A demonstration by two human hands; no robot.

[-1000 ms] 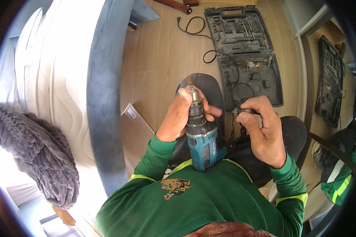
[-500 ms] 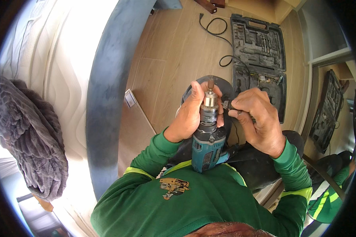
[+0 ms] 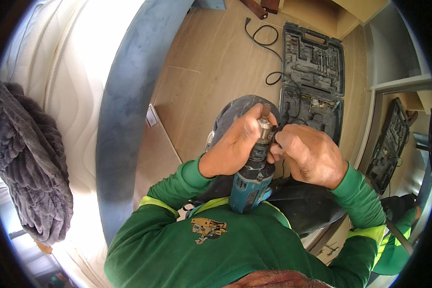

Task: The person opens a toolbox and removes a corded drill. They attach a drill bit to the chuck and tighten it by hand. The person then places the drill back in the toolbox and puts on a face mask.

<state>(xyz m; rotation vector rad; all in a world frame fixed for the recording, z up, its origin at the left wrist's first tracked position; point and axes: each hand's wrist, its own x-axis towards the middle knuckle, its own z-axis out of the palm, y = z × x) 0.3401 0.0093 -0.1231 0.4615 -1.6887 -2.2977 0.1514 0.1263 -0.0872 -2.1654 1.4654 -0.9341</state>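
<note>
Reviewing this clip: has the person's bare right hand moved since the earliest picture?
Yes: judged against the open black plastic tool case, the right hand has moved left, close beside the silver metal chuck of the teal-and-black power drill.

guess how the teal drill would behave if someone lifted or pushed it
The teal drill looks hard-shelled, so it should stay stiff. It is probably heavy for its size, given its bulk and metal chuck. Laid down, it might rock or roll slightly, since its front end looks round.
</note>
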